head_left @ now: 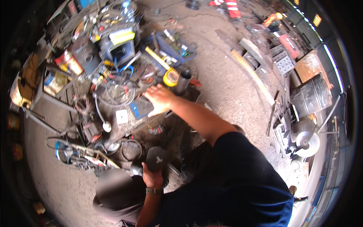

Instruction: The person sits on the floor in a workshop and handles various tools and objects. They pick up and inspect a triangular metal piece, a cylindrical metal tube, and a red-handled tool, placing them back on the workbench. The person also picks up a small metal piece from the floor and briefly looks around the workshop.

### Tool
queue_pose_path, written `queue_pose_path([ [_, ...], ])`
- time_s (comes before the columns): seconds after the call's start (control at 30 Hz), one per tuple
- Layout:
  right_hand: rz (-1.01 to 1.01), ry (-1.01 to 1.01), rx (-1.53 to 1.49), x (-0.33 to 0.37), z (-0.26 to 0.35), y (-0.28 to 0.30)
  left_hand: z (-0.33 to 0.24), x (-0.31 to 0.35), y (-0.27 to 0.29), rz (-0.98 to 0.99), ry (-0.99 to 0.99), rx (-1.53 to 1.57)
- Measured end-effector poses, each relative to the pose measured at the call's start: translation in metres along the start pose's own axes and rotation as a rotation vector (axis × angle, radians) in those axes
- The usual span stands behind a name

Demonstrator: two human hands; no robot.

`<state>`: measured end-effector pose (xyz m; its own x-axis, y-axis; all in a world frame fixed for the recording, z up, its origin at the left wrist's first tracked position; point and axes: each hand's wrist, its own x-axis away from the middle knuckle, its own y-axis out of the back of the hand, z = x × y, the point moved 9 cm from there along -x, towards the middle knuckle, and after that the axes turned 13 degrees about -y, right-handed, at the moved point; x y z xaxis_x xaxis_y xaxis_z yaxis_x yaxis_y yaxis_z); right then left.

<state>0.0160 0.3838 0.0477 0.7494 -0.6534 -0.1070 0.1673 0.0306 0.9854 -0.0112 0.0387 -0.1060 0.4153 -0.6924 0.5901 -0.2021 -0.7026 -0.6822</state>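
Observation:
My right hand (pixel 159 100) reaches across the cluttered workbench with its fingers spread. It is over a dark flat piece with a blue edge (pixel 139 109); I cannot tell whether it touches it. Just beyond the fingers lie a yellow tape measure (pixel 171 77) and a dark metal tube (pixel 183 80) standing upright. Lower down, my left hand (pixel 152 177), with a watch at the wrist, grips a dark rounded thing (pixel 156 158) with a small pale mark, perhaps a cap. Most of its fingers are hidden behind it.
A white square plate (pixel 121 117) and a coiled cable (pixel 117 94) lie on the bench. Behind them are a blue tray (pixel 176 45) of tools and a dark bin (pixel 119 45). Metal pieces and a drum (pixel 312 96) stand at right. Farther off, a person in orange (pixel 271 20) works.

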Motion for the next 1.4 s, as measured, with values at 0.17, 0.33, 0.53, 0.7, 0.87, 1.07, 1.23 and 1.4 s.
queue_pose_path([
  [0.17,0.048,-0.053,-0.091,-0.003,0.007,0.009,0.002,-0.002,-0.005,0.041,0.007,0.027],
  [0.33,0.013,-0.044,-0.090,-0.002,0.006,0.013,0.001,-0.002,-0.001,0.004,0.013,-0.026],
  [0.53,0.001,-0.043,-0.081,0.000,0.006,0.012,-0.001,-0.002,0.003,-0.021,0.005,-0.048],
  [0.7,0.017,-0.053,-0.071,0.001,0.005,0.012,-0.001,-0.003,0.001,0.007,-0.014,-0.030],
  [0.87,0.037,-0.045,-0.035,-0.005,0.011,0.011,-0.005,0.002,-0.005,0.011,-0.039,-0.030],
  [1.07,-0.042,-0.010,-0.041,-0.003,0.009,0.012,-0.010,0.007,-0.008,-0.076,-0.018,-0.030],
  [1.23,-0.024,-0.024,-0.040,-0.003,0.017,0.016,-0.005,0.006,-0.001,-0.098,-0.005,-0.055],
  [1.4,0.018,-0.059,-0.021,-0.005,0.019,0.017,-0.003,0.005,-0.003,-0.063,-0.033,-0.002],
])
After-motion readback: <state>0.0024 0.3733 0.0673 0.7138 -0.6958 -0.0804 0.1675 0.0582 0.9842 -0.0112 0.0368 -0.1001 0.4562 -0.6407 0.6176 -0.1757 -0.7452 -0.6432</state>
